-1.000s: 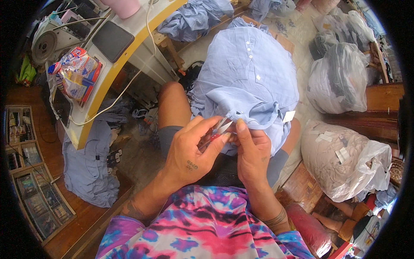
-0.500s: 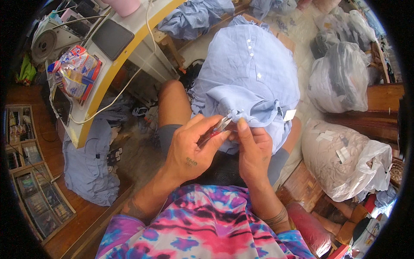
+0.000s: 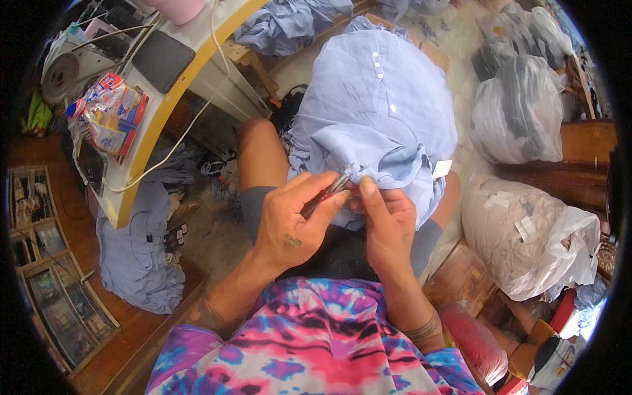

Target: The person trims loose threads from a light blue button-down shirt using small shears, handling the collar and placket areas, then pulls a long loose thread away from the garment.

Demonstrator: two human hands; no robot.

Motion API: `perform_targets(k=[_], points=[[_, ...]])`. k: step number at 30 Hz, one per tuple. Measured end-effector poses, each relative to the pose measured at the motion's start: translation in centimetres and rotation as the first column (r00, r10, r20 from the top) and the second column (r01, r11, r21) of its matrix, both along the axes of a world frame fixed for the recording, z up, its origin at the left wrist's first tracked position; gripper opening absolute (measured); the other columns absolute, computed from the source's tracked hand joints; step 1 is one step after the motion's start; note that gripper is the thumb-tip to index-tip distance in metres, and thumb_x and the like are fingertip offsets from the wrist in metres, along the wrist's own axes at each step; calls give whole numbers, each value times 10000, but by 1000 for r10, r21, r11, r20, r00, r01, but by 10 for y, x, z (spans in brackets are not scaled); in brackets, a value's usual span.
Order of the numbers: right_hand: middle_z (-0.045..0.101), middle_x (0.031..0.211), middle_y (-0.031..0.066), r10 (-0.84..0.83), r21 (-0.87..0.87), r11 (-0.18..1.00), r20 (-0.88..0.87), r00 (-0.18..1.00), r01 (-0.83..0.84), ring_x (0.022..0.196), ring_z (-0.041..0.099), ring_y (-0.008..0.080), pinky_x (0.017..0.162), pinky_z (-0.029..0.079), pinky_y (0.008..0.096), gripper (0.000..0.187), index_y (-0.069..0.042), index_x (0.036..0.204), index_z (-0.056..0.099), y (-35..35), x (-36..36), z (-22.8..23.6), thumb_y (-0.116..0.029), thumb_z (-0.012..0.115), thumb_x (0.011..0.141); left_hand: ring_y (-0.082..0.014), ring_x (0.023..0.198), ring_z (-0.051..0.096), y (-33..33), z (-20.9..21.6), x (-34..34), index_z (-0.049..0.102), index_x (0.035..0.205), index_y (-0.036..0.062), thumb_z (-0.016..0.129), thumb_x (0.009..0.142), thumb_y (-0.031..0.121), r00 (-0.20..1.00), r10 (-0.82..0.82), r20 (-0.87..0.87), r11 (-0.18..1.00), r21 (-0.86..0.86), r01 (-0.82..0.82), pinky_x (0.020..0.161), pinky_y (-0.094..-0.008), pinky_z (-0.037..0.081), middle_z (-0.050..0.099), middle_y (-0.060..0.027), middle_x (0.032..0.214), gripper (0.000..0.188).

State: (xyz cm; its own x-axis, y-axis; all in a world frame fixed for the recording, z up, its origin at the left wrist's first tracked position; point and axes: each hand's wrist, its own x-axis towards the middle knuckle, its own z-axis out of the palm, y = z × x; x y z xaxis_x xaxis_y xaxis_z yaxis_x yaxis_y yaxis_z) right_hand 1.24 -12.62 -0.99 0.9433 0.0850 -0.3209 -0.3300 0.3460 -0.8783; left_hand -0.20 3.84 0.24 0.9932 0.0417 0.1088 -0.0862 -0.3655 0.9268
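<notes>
In my left hand (image 3: 287, 229) is a small pair of thread snips (image 3: 338, 184) with red on the grip, its blades pressed together. The tips rest against the gathered edge of a light blue garment (image 3: 378, 92), draped over my lap and the heap in front of me. White buttons run down its middle. My right hand (image 3: 390, 227) pinches that edge between thumb and fingers, right beside the snips. A white tag (image 3: 442, 169) hangs at the right of the cloth. The fingertips partly hide the exact spot where the blades meet the fabric.
To the left stands a yellow-edged table (image 3: 172, 92) with a black tablet-like slab (image 3: 163, 59), a plastic packet (image 3: 108, 113) and a white cable (image 3: 197, 122). Blue clothes (image 3: 138, 253) lie below it. Clear bags stuffed with dark (image 3: 517, 108) and beige cloth (image 3: 513, 224) line the right.
The blades of the snips have come together at the garment's edge, where they stood apart before. Both hands stay in nearly the same place, and the view has shifted slightly.
</notes>
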Motion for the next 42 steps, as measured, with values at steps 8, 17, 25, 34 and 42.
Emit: perform_targets(k=[8, 17, 25, 34, 42], points=[[777, 1013, 117, -44, -123, 991, 57, 997, 51, 882, 671, 116, 810, 504, 250, 289, 51, 1102, 732, 5, -4, 2, -230, 698, 1041, -88, 706, 588, -10, -10, -2, 716, 1125, -50, 689, 1007, 111, 996, 54, -69, 975, -213, -68, 650, -222, 449, 645, -5, 808, 202], [771, 1003, 109, -68, -82, 994, 12, 998, 69, 873, 658, 111, 795, 494, 247, 279, 50, 1130, 728, 2, -8, -3, -213, 688, 1046, 42, 662, 452, -4, 6, 6, 691, 1118, -1, 731, 992, 126, 976, 28, -218, 871, -474, -131, 567, -165, 343, 547, 79, 739, 183], [760, 1005, 97, -65, -58, 996, 51, 997, 68, 879, 651, 110, 800, 492, 249, 259, 31, 1155, 719, 3, -9, -5, -203, 683, 1049, 17, 554, 410, -5, -18, 19, 658, 1060, 68, 705, 1017, 168, 923, -128, -363, 769, -624, -139, 484, -183, 321, 499, 92, 689, 119], [734, 1011, 94, -114, 339, 923, -213, 970, 183, 842, 659, 125, 735, 495, 258, 244, 13, 1167, 691, 5, -4, -19, -197, 689, 1043, -31, 448, 311, -28, -22, 13, 539, 945, 158, 637, 1066, 258, 809, -303, -503, 112, -862, -494, 389, -213, 252, 346, 88, 636, 185], [740, 924, 89, -69, 28, 997, -73, 995, 71, 783, 637, 104, 702, 487, 240, 287, 27, 1106, 713, 3, 3, -10, -245, 734, 1017, 11, 494, 364, -11, -36, 23, 648, 1095, 81, 720, 1022, 241, 984, -16, -180, 853, -515, -80, 420, -211, 248, 490, 100, 683, 190]])
